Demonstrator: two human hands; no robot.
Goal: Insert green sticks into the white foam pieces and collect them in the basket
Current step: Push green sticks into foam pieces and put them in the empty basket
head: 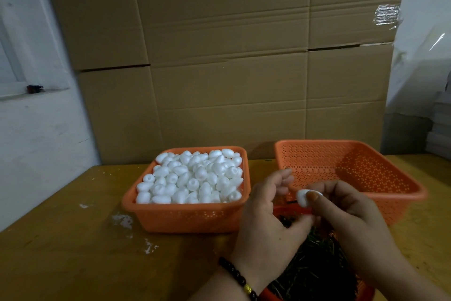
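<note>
Dim, warm indoor light leaves the yellow-brown wooden desk (73, 252) dull, the heap of white foam pieces (192, 178) slightly overexposed, glare on clear tape (386, 14), soft overall focus, and wide-angle bending at the edges.

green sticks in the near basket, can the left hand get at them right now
Probably yes. The left hand holds nothing and hovers just above the green sticks, which lie uncovered. Only the right hand, pinching a foam piece, crowds that side.
</note>
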